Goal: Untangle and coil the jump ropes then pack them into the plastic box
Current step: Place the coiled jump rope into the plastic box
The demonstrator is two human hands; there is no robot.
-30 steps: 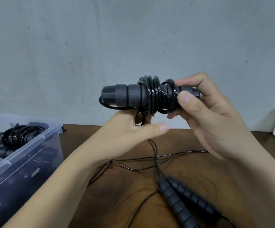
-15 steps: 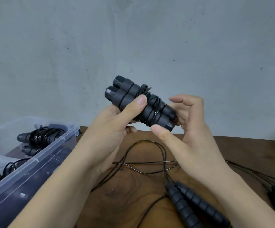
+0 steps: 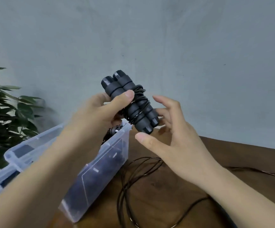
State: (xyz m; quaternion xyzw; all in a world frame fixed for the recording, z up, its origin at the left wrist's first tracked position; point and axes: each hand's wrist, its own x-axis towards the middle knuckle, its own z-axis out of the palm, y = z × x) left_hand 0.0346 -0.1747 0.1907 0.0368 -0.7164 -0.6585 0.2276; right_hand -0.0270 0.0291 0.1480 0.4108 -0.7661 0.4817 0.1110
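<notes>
Coiled jump rope [image 3: 130,104]: two handles side by side, cord wound round both. It is held up, tilted, above the right end of the plastic box [image 3: 35,143].

Left hand [image 3: 99,112]: grips the bundle, thumb pressed across the handles, fingers curled behind.

Right hand [image 3: 174,137]: spread, holding nothing. The thumb is just below the bundle's lower end and the fingers are beside its far side; whether they touch it cannot be told.

Box: open, on the left of the wooden table [image 3: 232,155]. Dark shapes inside; one near the right end looks like a packed rope [image 3: 113,131]. Count unclear through the plastic.

Loose cord [image 3: 133,176]: uncoiled loops on the table just right of the box, with a strand running off right.

Judgement: this rope is coiled but not yet packed. At least one more rope is left to untangle, coil and pack.
</notes>
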